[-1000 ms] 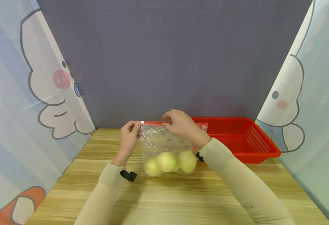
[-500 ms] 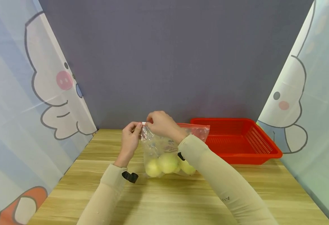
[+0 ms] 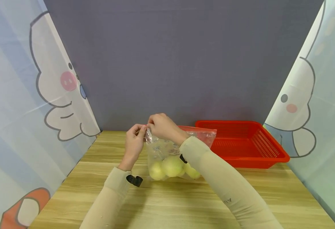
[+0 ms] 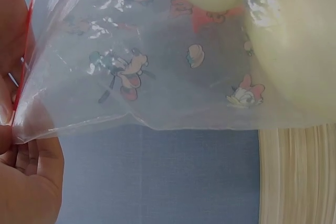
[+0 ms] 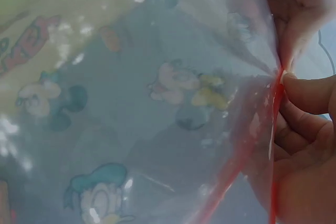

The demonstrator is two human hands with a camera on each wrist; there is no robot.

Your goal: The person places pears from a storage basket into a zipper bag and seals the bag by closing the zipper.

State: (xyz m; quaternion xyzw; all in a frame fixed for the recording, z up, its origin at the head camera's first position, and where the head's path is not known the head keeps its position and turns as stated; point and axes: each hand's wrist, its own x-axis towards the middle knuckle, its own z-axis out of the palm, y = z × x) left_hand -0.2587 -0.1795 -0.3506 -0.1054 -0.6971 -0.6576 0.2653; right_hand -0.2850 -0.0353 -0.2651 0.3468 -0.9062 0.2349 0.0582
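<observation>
A clear zip bag [image 3: 157, 148] with a red zip strip [image 3: 197, 128] and cartoon prints stands upright on the wooden table. Several pale yellow-green round fruits [image 3: 172, 166] lie in its bottom. At the bag's top left corner, my left hand [image 3: 134, 141] pinches the edge between thumb and forefinger. Right beside it, my right hand [image 3: 164, 128] pinches the same end of the zip, where the right wrist view has its thumb [image 5: 310, 94] on a small whitish piece, probably the slider. My right forearm hides part of the bag and fruit.
Behind and right of the bag a red plastic basket [image 3: 273, 159] with slotted sides rests on the table [image 3: 167, 203]. A dark grey panel [image 3: 167, 63] rises at the back. Printed cartoon curtains [image 3: 10, 127] hang at both sides.
My right hand has moved left along the bag's top to the white slider at the left corner and now pinches there. The left hand keeps its pinch on that corner.
</observation>
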